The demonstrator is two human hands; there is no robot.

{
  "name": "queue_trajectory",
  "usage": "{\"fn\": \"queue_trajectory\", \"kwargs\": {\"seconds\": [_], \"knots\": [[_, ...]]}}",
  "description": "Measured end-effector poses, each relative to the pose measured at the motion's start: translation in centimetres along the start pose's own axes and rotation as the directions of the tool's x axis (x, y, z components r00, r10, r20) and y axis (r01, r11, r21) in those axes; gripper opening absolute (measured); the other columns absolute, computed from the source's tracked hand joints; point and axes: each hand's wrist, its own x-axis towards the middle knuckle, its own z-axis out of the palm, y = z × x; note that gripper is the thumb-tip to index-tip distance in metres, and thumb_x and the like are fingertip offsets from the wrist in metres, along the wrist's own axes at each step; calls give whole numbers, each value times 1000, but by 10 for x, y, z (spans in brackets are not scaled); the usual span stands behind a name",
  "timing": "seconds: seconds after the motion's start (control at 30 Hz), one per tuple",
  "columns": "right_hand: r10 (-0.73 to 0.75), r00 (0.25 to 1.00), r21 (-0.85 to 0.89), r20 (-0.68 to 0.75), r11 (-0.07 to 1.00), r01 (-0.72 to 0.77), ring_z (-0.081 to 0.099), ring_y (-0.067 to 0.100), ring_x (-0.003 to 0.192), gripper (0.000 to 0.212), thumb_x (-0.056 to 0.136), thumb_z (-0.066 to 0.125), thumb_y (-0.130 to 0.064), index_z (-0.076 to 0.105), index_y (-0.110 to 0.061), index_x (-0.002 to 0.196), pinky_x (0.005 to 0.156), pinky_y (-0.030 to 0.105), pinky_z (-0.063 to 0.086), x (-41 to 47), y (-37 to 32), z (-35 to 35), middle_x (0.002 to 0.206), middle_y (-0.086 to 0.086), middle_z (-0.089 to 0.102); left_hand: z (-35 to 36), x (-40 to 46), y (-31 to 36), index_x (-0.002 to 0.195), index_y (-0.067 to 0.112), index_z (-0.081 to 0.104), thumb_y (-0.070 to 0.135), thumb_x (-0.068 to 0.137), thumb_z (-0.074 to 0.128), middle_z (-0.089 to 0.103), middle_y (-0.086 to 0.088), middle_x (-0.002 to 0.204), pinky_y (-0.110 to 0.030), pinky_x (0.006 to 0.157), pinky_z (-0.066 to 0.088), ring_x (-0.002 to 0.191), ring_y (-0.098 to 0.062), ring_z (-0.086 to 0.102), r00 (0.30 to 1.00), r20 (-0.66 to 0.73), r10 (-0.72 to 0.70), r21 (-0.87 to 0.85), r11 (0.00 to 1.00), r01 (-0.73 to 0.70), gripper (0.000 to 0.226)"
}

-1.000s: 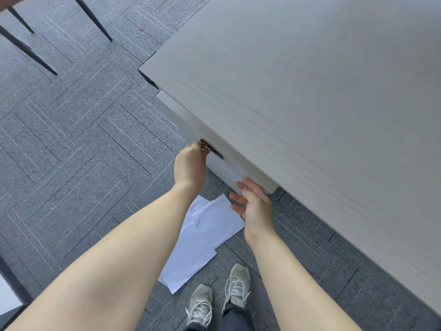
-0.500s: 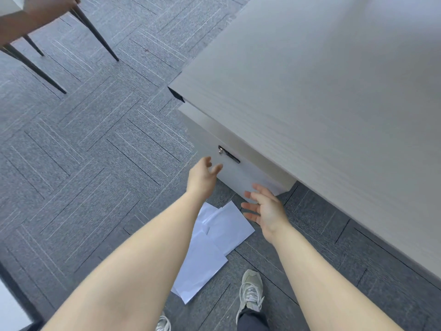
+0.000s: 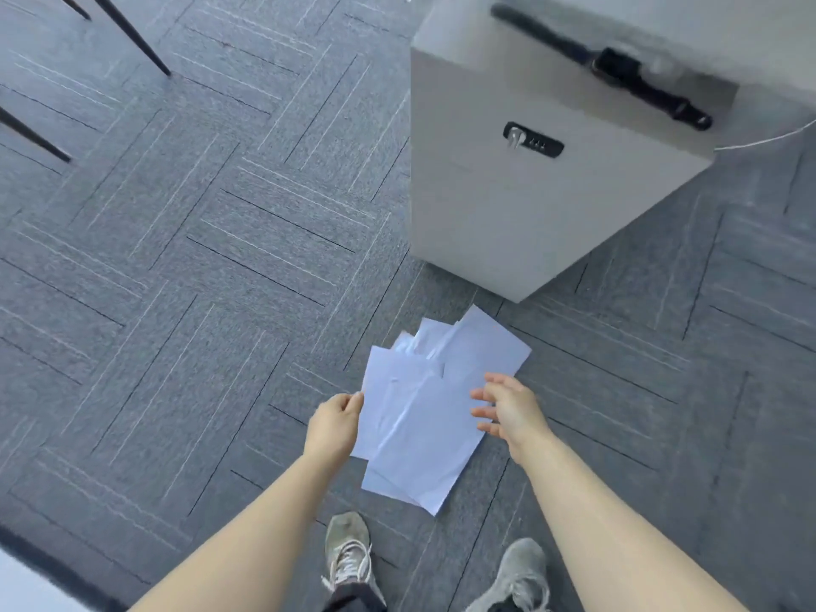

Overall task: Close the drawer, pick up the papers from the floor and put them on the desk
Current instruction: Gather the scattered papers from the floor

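The papers (image 3: pixel 435 406) are spread on the carpet (image 3: pixel 185 276) between the two hands. The left hand (image 3: pixel 334 424) is loosely curled at their left edge, contact unclear; the right hand (image 3: pixel 508 410) is held spread over their right side. Beyond the hands, the drawer (image 3: pixel 521 170) is seen closed.

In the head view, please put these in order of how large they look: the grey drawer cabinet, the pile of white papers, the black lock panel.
1. Grey drawer cabinet, largest.
2. Pile of white papers on the carpet.
3. Black lock panel on the cabinet front, clearly smallest.
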Motion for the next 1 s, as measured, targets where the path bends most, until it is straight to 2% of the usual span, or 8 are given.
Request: {"fn": "queue_trajectory", "kwargs": {"seconds": [0.1, 0.23, 0.4, 0.53, 0.63, 0.77, 0.9, 1.0], "knots": [[83, 996, -100, -44, 991, -87, 51, 22, 65, 38, 91, 48, -7, 52, -9, 129, 55, 29, 40, 53, 80, 20, 94, 9, 59, 31, 45, -64, 83, 15, 61, 37, 91, 47, 62, -11, 81, -34, 65, 36, 74, -26, 55, 997, 66, -44, -10, 999, 45, 28], [121, 985, -219, -120, 965, -145, 52, 27, 73, 48, 87, 53, -6, 48, -6, 135, 55, 29, 41, 156, 177, 33, 95, 14, 58, 91, 135, -129, 123, 9, 63, 33, 89, 57, 67, -10, 123, -34, 84, 46, 111, -29, 62, 992, 121, -45, 26, 999, 42, 42], [44, 943, -351, -329, 921, -166, 64, 32, 72, 15, 78, 66, -18, 58, -6, 75, 70, 38, 49, 287, 272, 31, 78, 10, 63, 160, 251, -185, 132, 0, 51, 32, 85, 63, 60, -15, 129, -36, 87, 45, 113, -33, 59, 996, 87, -37, 163, 986, 23, 58], [7, 863, -264, -506, 951, -162, 64, 39, 105, 52, 75, 73, -32, 53, 0, 112, 75, 39, 45, 331, 309, 50, 113, 20, 66, 204, 292, -216, 125, -1, 45, 45, 73, 73, 55, -19, 126, -44, 93, 47, 117, -39, 51, 993, -45, -109, 208, 971, 116, 74], [-41, 830, -237, -556, 965, -111, 65, 40, 102, 49, 71, 71, -34, 54, -7, 109, 80, 44, 52, 335, 322, 71, 113, 19, 66, 222, 293, -227, 118, 7, 52, 54, 72, 68, 63, -14, 118, -42, 92, 44, 119, -37, 49, 988, -154, -25, 264, 962, 66, 68], [-51, 889, -249, -454, 966, -72, 66, 36, 92, 28, 71, 66, -32, 64, -12, 91, 86, 44, 52, 336, 325, 97, 96, 11, 71, 238, 281, -225, 71, 16, 52, 35, 74, 67, 62, -4, 73, -39, 75, 49, 80, -29, 61, 990, -23, 136, 222, 967, -128, 25], [-128, 908, -198, -398, 979, 51, 56, 29, 69, 15, 85, 60, -22, 57, -9, 79, 66, 36, 46, 334, 309, 93, 76, 6, 61, 229, 284, -202, 68, 6, 48, 24, 76, 67, 53, -9, 60, -39, 56, 43, 56, -24, 49, 932, -6, 362, 88, 929, -360, 27], [-206, 881, -192, -426, 972, 135, 62, 32, 91, 29, 87, 61, -31, 61, -13, 110, 74, 38, 49, 346, 285, 80, 113, 10, 62, 214, 307, -167, 71, 1, 54, 30, 78, 68, 59, -14, 74, -40, 65, 46, 74, -32, 57, 866, -67, 495, 221, 854, -471, 33]]}}
